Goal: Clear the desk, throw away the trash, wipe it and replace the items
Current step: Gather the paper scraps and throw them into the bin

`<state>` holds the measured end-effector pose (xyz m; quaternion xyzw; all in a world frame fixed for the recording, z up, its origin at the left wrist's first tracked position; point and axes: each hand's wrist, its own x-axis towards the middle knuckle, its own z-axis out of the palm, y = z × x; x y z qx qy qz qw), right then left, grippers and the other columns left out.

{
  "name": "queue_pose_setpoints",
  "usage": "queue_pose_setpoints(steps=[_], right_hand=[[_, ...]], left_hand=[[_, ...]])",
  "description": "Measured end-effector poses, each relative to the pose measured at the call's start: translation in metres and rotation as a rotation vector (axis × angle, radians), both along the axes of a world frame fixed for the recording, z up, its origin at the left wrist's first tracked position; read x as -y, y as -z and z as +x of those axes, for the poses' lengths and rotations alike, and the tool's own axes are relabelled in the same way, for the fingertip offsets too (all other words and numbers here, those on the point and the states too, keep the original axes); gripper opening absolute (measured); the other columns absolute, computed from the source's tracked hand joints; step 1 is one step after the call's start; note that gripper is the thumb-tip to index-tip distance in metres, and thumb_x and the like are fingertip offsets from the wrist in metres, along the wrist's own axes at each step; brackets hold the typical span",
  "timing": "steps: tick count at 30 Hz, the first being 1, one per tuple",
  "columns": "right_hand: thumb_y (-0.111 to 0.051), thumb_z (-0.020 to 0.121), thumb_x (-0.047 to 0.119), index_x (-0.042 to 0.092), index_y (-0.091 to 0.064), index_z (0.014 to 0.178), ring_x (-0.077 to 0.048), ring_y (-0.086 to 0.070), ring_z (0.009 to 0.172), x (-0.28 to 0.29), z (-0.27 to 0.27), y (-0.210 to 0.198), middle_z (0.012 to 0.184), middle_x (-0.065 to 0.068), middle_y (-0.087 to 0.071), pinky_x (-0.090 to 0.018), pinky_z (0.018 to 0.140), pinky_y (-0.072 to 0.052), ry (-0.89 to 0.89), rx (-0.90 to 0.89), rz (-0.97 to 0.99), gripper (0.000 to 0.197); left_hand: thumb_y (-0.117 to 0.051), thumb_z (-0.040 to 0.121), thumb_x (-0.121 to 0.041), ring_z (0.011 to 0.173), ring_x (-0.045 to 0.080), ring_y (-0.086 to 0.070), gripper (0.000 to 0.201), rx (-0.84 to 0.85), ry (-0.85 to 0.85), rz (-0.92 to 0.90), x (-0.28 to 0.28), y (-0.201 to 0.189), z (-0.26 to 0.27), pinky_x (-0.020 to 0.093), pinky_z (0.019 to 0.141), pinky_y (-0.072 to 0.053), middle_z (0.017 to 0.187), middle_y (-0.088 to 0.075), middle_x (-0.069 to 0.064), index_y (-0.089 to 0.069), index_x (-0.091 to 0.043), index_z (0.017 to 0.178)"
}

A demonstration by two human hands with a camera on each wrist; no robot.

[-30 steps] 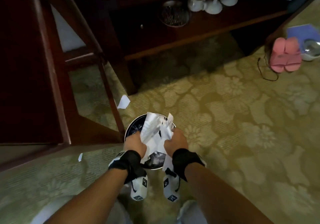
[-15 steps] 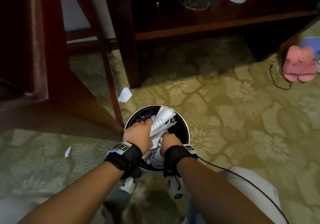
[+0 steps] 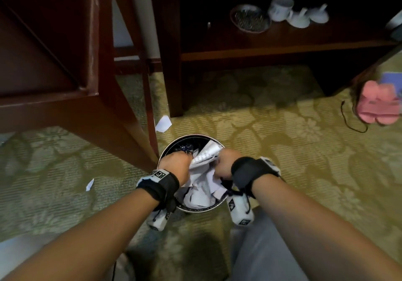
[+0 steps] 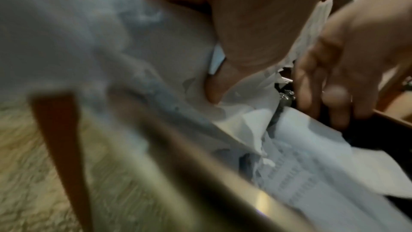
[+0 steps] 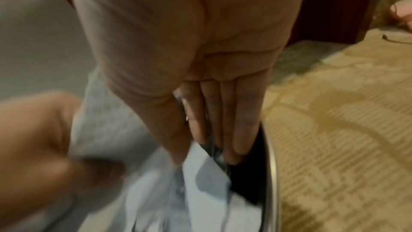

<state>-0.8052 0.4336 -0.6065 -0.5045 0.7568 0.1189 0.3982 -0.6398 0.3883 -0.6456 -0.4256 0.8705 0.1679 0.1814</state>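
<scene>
Standing on the patterned carpet (image 3: 282, 172) beside a dark wooden leg (image 3: 130, 132), the round waste bin (image 3: 191, 135) is holding the crumpled paper (image 3: 202, 185). The left hand (image 3: 176, 165) is clenching the paper from one side, while the right hand (image 3: 226, 165) is pressing straight fingers (image 5: 240, 121) down into the bin against it. A small paper scrap (image 3: 163, 124) is lying nearby.

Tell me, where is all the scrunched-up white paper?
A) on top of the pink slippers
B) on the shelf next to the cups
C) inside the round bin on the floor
C: the left hand and the right hand are on the white papers, which sit crumpled inside the round bin on the carpet.
</scene>
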Motion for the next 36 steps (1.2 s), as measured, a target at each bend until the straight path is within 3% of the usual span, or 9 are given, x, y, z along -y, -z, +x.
queue_pose_setpoints(steps=[4,6,15,20,24,26,29,32,36], right_hand=[[-0.060,0.079,0.003,0.001,-0.069,0.073,-0.033,-0.071,0.076,0.001,-0.031,-0.016,0.072,-0.016,-0.070,-0.038,0.063,-0.061,0.164,0.073,-0.127,0.010],[-0.062,0.079,-0.001,0.001,-0.070,0.083,-0.028,-0.074,0.073,-0.004,-0.041,-0.013,0.077,-0.016,-0.074,-0.044,0.065,-0.062,0.301,0.138,-0.180,0.009],[-0.064,0.077,0.003,0.015,-0.067,0.073,-0.024,-0.071,0.072,-0.022,-0.033,0.023,0.072,-0.007,-0.071,-0.041,0.069,-0.061,0.279,0.179,-0.298,0.013],[-0.060,0.079,0.004,0.017,-0.067,0.073,-0.023,-0.071,0.071,-0.021,-0.030,0.018,0.071,-0.006,-0.071,-0.039,0.068,-0.061,0.267,0.188,-0.322,0.016],[-0.062,0.082,0.010,0.020,-0.066,0.074,-0.017,-0.068,0.069,-0.011,-0.031,0.006,0.071,0.001,-0.068,-0.022,0.056,-0.053,0.235,0.162,-0.364,0.014],[-0.064,0.082,0.011,0.020,-0.067,0.076,-0.018,-0.067,0.072,-0.006,-0.030,0.004,0.071,0.001,-0.067,-0.023,0.057,-0.052,0.224,0.164,-0.377,0.011],[-0.065,0.080,0.011,0.019,-0.069,0.077,-0.017,-0.066,0.071,-0.005,-0.025,0.006,0.070,0.004,-0.067,-0.024,0.058,-0.053,0.210,0.169,-0.368,0.010],[-0.064,0.080,0.009,0.018,-0.070,0.079,-0.016,-0.064,0.072,-0.006,-0.023,0.011,0.068,0.008,-0.063,-0.024,0.063,-0.053,0.191,0.178,-0.356,0.011],[-0.064,0.081,0.011,0.018,-0.071,0.083,-0.013,-0.061,0.074,-0.008,-0.025,0.019,0.066,0.012,-0.059,-0.020,0.064,-0.047,0.166,0.164,-0.344,0.010]], left_hand=[[-0.052,0.088,-0.005,0.108,0.032,-0.062,0.031,0.136,0.237,-0.041,-0.007,0.002,-0.013,0.040,0.085,-0.052,0.116,-0.063,0.010,-0.061,-0.014,0.116],[-0.052,0.089,-0.005,0.106,0.032,-0.064,0.029,0.186,0.313,-0.055,-0.012,0.009,-0.019,0.040,0.082,-0.052,0.115,-0.064,0.010,-0.061,-0.013,0.115],[-0.058,0.089,-0.018,0.112,0.031,-0.060,0.029,0.242,0.358,0.103,-0.023,0.035,-0.026,0.040,0.088,-0.052,0.124,-0.059,0.011,-0.060,-0.012,0.117],[-0.072,0.079,-0.029,0.113,0.032,-0.058,0.059,0.136,0.231,0.202,-0.010,0.010,-0.017,0.040,0.092,-0.051,0.126,-0.051,0.012,-0.046,-0.013,0.129],[-0.065,0.084,-0.027,0.118,0.029,-0.045,0.077,-0.001,0.322,0.047,-0.016,0.000,-0.010,0.041,0.090,-0.048,0.130,-0.043,0.006,-0.026,-0.020,0.149],[-0.061,0.088,-0.026,0.111,0.028,-0.046,0.058,0.017,0.447,-0.097,-0.021,-0.001,-0.012,0.038,0.082,-0.046,0.122,-0.046,0.003,-0.041,-0.025,0.143],[-0.052,0.093,-0.014,0.103,0.034,-0.060,0.033,0.120,0.481,-0.015,-0.023,0.007,-0.022,0.039,0.078,-0.049,0.114,-0.057,0.008,-0.064,-0.020,0.123],[-0.049,0.091,-0.004,0.105,0.038,-0.063,0.026,0.185,0.440,0.085,-0.026,0.020,-0.033,0.039,0.085,-0.051,0.111,-0.065,0.016,-0.066,-0.007,0.110],[-0.056,0.089,-0.009,0.101,0.031,-0.060,0.003,0.259,0.399,0.224,-0.027,0.034,-0.041,0.033,0.089,-0.047,0.107,-0.062,0.012,-0.059,-0.008,0.090]])
